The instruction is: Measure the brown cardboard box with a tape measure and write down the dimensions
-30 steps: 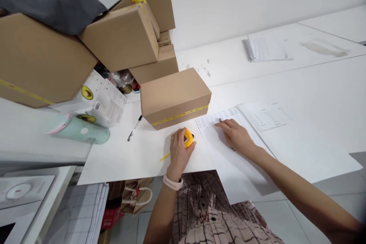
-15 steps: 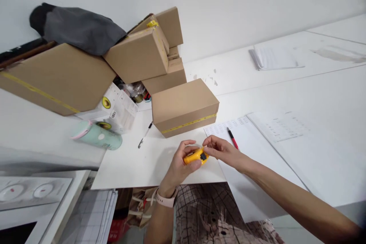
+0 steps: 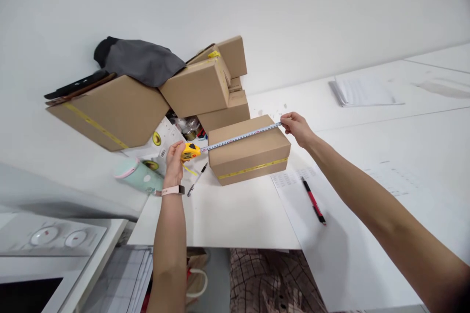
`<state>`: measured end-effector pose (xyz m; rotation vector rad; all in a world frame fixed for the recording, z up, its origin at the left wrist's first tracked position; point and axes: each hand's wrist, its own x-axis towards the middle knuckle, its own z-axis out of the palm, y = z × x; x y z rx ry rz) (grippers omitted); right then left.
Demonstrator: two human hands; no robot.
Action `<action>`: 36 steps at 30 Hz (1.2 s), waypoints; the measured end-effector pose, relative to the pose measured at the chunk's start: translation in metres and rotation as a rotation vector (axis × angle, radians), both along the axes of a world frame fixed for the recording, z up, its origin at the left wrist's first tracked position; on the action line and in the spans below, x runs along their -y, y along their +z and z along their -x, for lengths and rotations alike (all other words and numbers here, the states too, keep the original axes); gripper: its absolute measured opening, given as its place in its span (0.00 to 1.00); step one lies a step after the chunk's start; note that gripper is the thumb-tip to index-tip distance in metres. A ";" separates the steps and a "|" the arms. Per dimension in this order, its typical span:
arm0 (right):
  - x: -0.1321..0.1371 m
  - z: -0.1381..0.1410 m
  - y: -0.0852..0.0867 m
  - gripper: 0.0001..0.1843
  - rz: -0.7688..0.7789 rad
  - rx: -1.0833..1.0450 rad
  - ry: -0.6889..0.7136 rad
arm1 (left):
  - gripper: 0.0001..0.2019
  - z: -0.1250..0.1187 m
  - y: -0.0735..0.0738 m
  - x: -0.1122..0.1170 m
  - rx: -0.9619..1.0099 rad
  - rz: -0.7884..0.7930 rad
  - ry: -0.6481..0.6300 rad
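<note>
My left hand (image 3: 175, 159) is closed around a yellow tape measure case (image 3: 191, 150), held just left of a small brown cardboard box (image 3: 249, 154) with a yellow strip along its side. The white tape blade (image 3: 240, 137) runs from the case across the box's top. My right hand (image 3: 296, 127) pinches the blade's end at the box's far right corner. A red pen (image 3: 313, 201) lies on printed sheets (image 3: 330, 234) to the right of the box.
A pile of larger cardboard boxes (image 3: 154, 98) with a grey cloth (image 3: 141, 61) on top stands behind. A mint green bottle (image 3: 137, 176), a white avocado carton (image 3: 161, 139) and a black pen (image 3: 196, 181) lie near my left hand. Folded papers (image 3: 363, 92) rest far right.
Both hands were together at the table's front holding the tape measure. Now they are spread apart, with the blade pulled out across the top of the box. The view has tilted upward.
</note>
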<state>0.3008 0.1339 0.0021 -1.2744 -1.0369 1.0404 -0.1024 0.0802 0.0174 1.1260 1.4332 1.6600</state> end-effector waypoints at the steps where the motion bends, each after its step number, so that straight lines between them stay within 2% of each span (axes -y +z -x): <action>1: -0.002 0.003 -0.004 0.06 -0.002 0.046 -0.009 | 0.25 0.004 -0.001 -0.005 -0.006 0.009 0.000; 3: -0.002 0.007 -0.010 0.07 0.008 0.147 -0.006 | 0.25 0.007 -0.001 -0.010 -0.024 0.024 -0.016; 7: 0.002 0.010 -0.012 0.15 0.103 0.287 0.048 | 0.26 0.001 0.001 -0.011 -0.076 0.058 -0.084; 13: 0.006 0.010 -0.009 0.19 0.192 0.264 0.090 | 0.24 -0.016 0.002 -0.013 -0.117 0.112 -0.111; 21: 0.009 0.009 -0.011 0.21 0.203 0.248 0.080 | 0.21 -0.013 0.007 -0.014 -0.156 0.161 -0.145; 29: 0.006 0.007 -0.005 0.20 0.119 0.708 -0.041 | 0.24 -0.016 0.013 -0.011 -0.206 0.159 -0.194; 33: 0.003 0.007 0.003 0.17 0.102 0.761 -0.009 | 0.25 -0.022 0.031 0.005 -0.229 0.133 -0.218; 36: 0.000 0.004 0.014 0.17 0.038 0.684 0.003 | 0.30 -0.032 0.045 0.039 -0.243 0.131 -0.277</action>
